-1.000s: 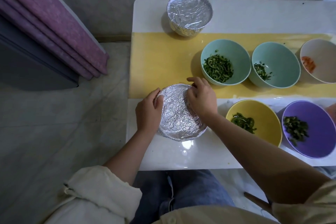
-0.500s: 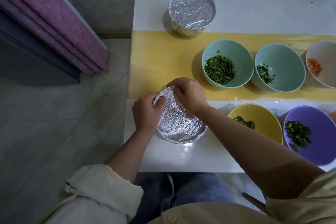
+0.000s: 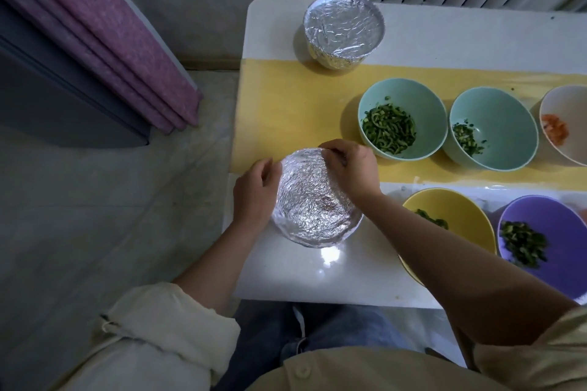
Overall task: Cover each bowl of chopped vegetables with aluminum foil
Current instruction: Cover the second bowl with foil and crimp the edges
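View from above, looking down past cream sleeves and blue jeans to a white desk [image 3: 349, 279]. Close to the desk's near edge sits a foil-covered bowl [image 3: 314, 203], its crinkled silver top facing up, with both hands on its rim. The left hand [image 3: 255, 190] cups the bowl's left side, fingers curled against the foil edge. The right hand [image 3: 352, 168] reaches over the right side, and its grip is pinched shut on the foil at the far rim. The rim under work therefore lies directly away from the person, on the bowl's far side, and the right hand is the nearer one to it. The bowl is round, so it has no long axis to line up with. Just to the right stand an uncovered yellow bowl [image 3: 470, 216] and a purple bowl [image 3: 556, 219], both holding chopped greens. They sit on the right hand's side, which makes that hand the likelier one to reach them. Further back, on a yellow runner [image 3: 286, 105], are two teal bowls [image 3: 428, 111] of greens and a white bowl [image 3: 562, 101] with orange pieces. At the far edge stands a second foil-wrapped bowl [image 3: 343, 28], already sealed.
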### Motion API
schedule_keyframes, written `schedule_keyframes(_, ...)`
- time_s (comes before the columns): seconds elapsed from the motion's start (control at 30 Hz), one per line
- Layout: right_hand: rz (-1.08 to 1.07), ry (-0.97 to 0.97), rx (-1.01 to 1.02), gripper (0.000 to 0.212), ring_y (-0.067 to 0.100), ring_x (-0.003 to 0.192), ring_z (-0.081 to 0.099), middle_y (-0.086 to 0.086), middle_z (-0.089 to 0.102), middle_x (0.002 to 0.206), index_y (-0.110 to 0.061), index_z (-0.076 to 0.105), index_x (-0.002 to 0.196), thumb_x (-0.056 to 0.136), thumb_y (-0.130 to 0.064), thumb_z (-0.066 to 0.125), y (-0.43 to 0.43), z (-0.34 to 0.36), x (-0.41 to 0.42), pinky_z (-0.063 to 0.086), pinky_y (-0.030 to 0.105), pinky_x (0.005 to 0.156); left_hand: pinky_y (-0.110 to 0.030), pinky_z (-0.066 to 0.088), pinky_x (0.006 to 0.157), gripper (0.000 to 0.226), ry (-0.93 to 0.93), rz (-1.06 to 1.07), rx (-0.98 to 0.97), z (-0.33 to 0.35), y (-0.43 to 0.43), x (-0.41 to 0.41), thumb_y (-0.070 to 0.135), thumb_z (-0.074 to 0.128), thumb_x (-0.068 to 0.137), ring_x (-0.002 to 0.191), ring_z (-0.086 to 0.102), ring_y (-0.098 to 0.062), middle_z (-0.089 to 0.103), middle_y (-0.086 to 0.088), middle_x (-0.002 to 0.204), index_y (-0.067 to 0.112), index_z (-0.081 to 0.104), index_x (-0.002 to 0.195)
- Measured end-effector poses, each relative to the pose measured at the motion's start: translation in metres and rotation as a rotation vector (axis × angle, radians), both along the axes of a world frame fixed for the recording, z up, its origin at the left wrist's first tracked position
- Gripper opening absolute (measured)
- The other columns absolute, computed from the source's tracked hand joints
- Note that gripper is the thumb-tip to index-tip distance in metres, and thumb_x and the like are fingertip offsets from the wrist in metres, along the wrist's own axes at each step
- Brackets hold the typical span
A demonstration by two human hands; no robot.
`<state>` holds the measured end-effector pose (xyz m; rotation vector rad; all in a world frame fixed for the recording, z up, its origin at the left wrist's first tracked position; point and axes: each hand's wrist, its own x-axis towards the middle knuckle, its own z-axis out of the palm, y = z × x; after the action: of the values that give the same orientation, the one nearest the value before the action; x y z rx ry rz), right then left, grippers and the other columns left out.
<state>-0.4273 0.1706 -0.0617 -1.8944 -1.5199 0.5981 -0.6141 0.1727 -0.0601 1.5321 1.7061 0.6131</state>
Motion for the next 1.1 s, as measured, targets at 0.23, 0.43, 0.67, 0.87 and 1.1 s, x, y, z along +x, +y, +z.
schedule_keyframes(0.23,0.05,-0.215,0.192,0.03,0.028,0.094,0.058,0.009,0.063,0.105,-0.01,0.065,0.113,0.084,-0.017,0.064,-0.017,0.015,-0.023,0.045,0.04,0.079,-0.04,0.051,0.068,0.042,-0.083,0.134,-0.061,-0.006,-0.027,-0.025,0.053,0.044,0.087,0.069,0.063,-0.027,0.066,-0.004,0.067,0.017,0.06,0.071)
schedule_keyframes(0.43,0.358,-0.225,0.059,0.033,0.027,0.07,0.058,0.004,0.06,0.082,-0.011,0.059,0.09,0.073,-0.035,0.074,-0.062,0.024,-0.085,0.033,0.027,0.054,-0.05,0.056,0.075,0.017,-0.159,0.225,-0.133,-0.01,-0.039,-0.042,0.034,0.058,0.089,0.075,0.069,-0.029,0.072,-0.002,0.078,0.022,0.064,0.079)
schedule_keyframes(0.67,0.216,-0.261,-0.052,0.018,0.03,0.064,0.057,0.006,0.058,0.076,-0.011,0.057,0.077,0.072,-0.019,0.074,-0.073,0.006,-0.101,0.029,0.028,0.05,-0.042,0.057,0.07,0.014,-0.159,0.144,-0.126,-0.001,-0.043,-0.043,0.023,0.069,0.085,0.062,0.066,-0.022,0.07,0.001,0.065,0.021,0.068,0.071)
schedule_keyframes(0.87,0.147,-0.226,0.023,0.015,0.028,0.054,0.053,0.004,0.054,0.068,-0.01,0.057,0.066,0.071,-0.015,0.071,-0.078,0.002,-0.103,0.038,0.031,0.042,-0.042,0.059,0.07,0.017,-0.158,0.159,-0.131,0.002,-0.04,-0.038,0.023,0.073,0.082,0.063,0.07,-0.022,0.072,-0.001,0.068,0.027,0.064,0.068)
schedule_keyframes(1.1,0.132,-0.179,0.032,0.014,0.03,0.058,0.049,0.007,0.051,0.071,-0.008,0.051,0.071,0.072,-0.006,0.065,-0.081,-0.004,-0.109,0.036,0.035,0.043,-0.046,0.058,0.072,0.024,-0.168,0.131,-0.165,-0.002,-0.041,-0.037,0.011,0.067,0.087,0.061,0.068,-0.025,0.068,0.002,0.06,0.023,0.065,0.065)
